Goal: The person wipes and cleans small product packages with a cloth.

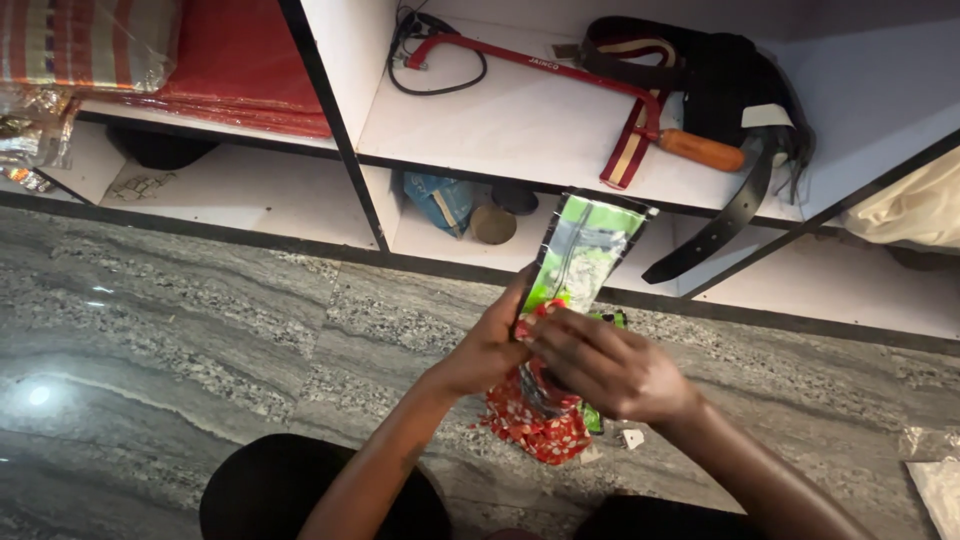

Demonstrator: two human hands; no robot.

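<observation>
- Red flower-patterned crinkly wrapping [540,420] hangs just below both hands
- Right hand [600,365], fingers curled, grips the wrapping's top
- Left hand [490,345] pinches the tall green-and-silver foil packet [580,255], upright above it
- Beyond, a red-framed hacksaw with orange handle [600,90] lies on the white shelf [520,130]
</observation>
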